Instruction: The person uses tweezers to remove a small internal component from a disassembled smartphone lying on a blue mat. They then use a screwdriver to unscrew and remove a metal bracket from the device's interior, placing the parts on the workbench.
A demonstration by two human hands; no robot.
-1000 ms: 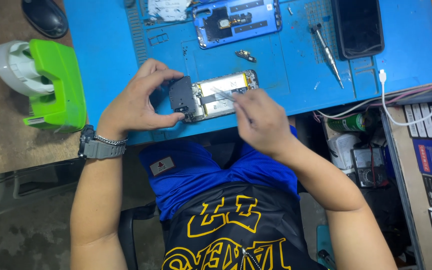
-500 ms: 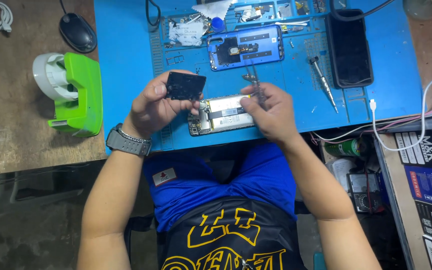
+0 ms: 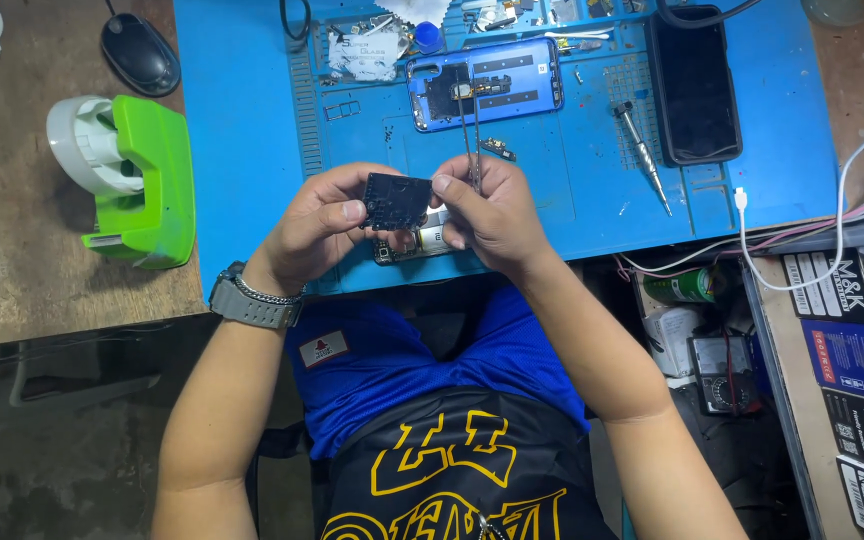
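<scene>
On the wooden table (image 3: 42, 290), over the blue work mat (image 3: 252, 180), the opened phone (image 3: 417, 243) lies mostly hidden beneath the hands. The left hand (image 3: 317, 222) is curled around a small dark cover piece (image 3: 398, 200), thumb and fingers grasping its edges. The right hand (image 3: 492, 215) pinches the piece's other side while clasping thin tweezers (image 3: 471, 140), tips pointing away. Doing this well probably means keeping the piece level and gripping only its edges. Whether the tweezer tips hold anything cannot be told.
</scene>
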